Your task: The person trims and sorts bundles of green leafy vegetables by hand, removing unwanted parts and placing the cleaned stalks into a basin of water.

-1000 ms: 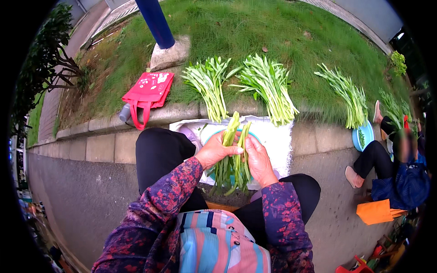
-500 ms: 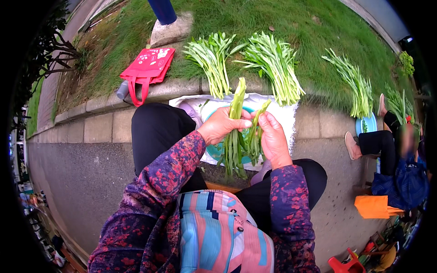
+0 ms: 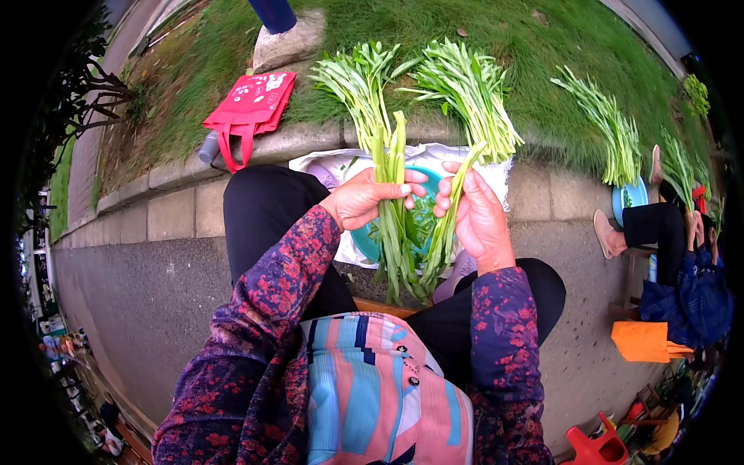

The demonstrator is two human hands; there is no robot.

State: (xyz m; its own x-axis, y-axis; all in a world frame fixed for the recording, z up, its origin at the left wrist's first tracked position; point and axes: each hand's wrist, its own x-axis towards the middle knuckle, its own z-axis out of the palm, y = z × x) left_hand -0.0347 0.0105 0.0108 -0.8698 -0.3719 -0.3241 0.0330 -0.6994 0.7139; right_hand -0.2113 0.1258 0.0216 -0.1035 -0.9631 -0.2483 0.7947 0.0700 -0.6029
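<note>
Apparently, the step in hand is the separating of leafy stalks over a basin. In the centre of the frame, the left hand [image 3: 364, 200] is closed around a small bundle of green stalks [image 3: 397, 232], its thumb laid across them. The bundle stands nearly upright in the picture, with pale ends at the top and leaves hanging down. A little to the right, the right hand [image 3: 482, 221] pinches a lighter stalk [image 3: 445, 236] between thumb and fingers; whether it is one stalk or two, it cannot be told. Near their tops the two portions are apart, but their lower leaves come together at the lower centre.

Behind the hands is a teal basin [image 3: 364, 242] with loose greens inside, and it rests on a white cloth [image 3: 496, 177]. At the upper centre, two larger bunches, the left one [image 3: 360, 87] and the right one [image 3: 469, 101], lie on the grass.

The next move seems to call for a firm left hold, while the right fingers free the leafy end without tearing it.
</note>
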